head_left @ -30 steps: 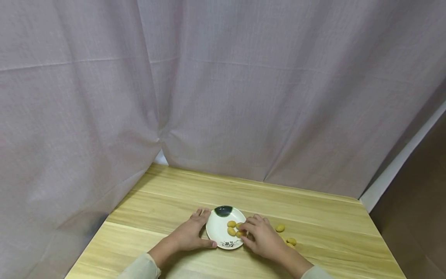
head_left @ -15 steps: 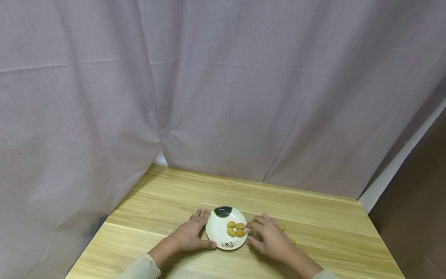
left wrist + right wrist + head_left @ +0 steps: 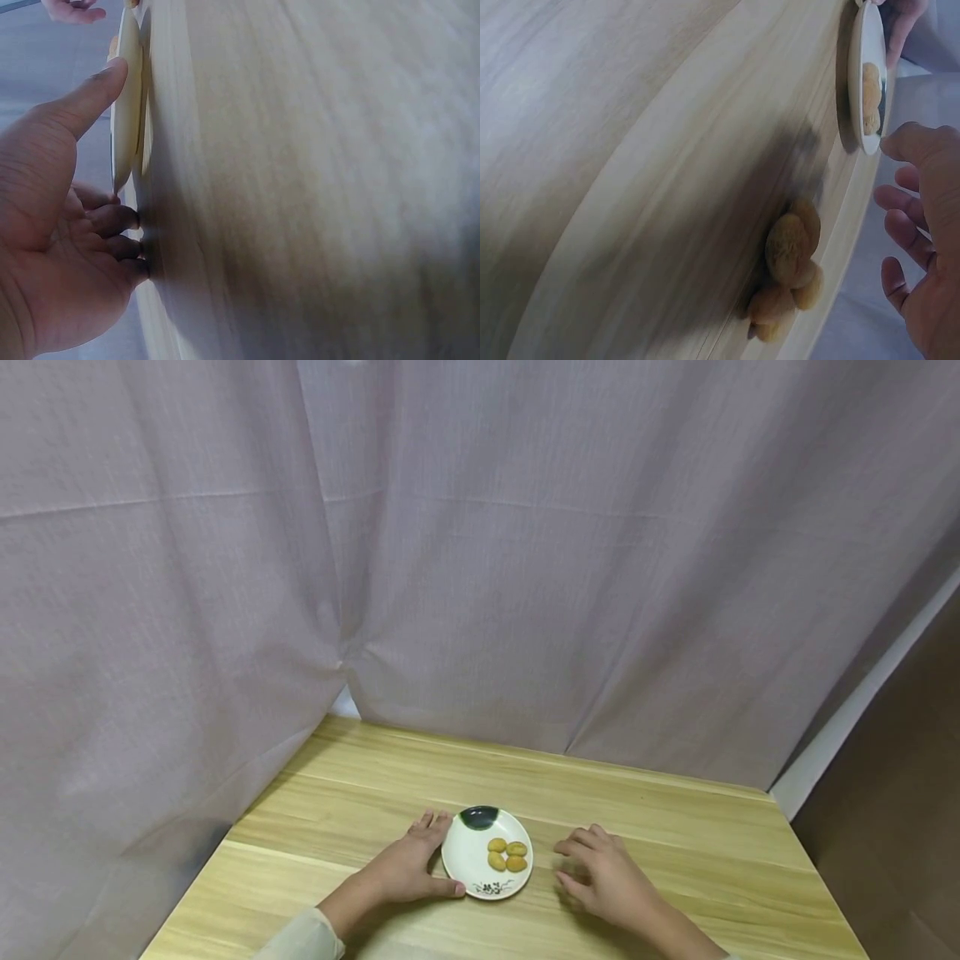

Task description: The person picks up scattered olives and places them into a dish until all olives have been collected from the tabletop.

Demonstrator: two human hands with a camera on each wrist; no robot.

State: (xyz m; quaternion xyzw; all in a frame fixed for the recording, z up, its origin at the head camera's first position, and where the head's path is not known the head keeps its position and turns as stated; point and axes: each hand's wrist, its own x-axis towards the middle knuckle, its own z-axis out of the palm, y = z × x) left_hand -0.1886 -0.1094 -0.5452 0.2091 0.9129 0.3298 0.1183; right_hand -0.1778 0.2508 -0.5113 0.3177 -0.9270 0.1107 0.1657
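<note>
Against plate (image 3: 468,858) rim, left hand (image 3: 408,867) spread wide, touching; right hand (image 3: 609,877) apart, relaxed.

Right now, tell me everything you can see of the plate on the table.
The plate is round, shallow, cream-white and glossy, and looks ceramic. A dark green patch colours its far edge, and a small dark floral pattern decorates the near side. It sits flat and upright on the wood-grain table, bearing four oval yellow-brown pieces right of its middle. The left hand spans its left side, thumb touching the near rim; the right hand is apart from it.
</note>
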